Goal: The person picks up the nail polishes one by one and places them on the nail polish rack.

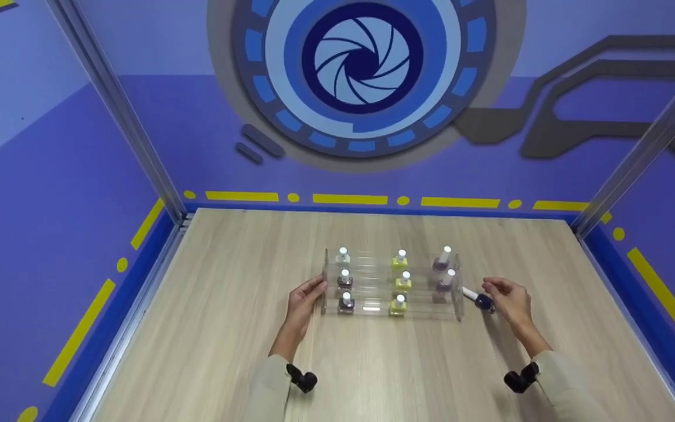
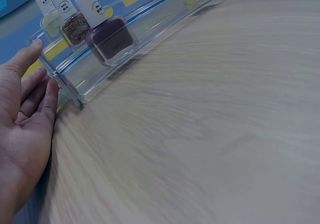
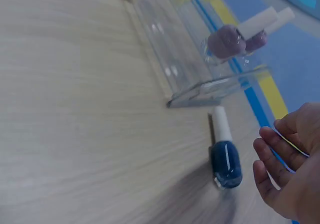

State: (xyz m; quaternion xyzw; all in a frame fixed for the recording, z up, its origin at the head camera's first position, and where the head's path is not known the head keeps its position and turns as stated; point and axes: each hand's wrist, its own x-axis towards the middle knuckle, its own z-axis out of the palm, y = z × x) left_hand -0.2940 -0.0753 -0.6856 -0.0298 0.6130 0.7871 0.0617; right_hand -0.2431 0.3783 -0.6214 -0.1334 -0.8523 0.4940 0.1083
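A clear acrylic tiered rack [image 1: 371, 308] stands on the table with nail polish bottles in it. My left hand [image 1: 303, 303] touches the rack's left side panel with thumb and fingertips, the fingers fairly relaxed. On that side sit a pale bottle [image 2: 51, 23], a glittery dark bottle [image 2: 76, 29] and a dark plum bottle [image 2: 112, 41]. Yellow bottles [image 1: 398, 308] form the middle column; two purple bottles [image 3: 227, 42] stand at the right. Outside the right panel, a dark blue nail polish bottle [image 3: 226, 164] lies on its side, white cap toward the rack. Beside it, my right hand [image 1: 510, 302] hovers with loosely bent fingers, holding nothing.
The light wooden table [image 1: 226, 264] is bounded by blue-purple printed panels [image 1: 156, 135] at the back and sides. Metal posts [image 1: 120, 111] rise at the back corners. Black wrist cameras [image 1: 302, 380] sit on both sleeves.
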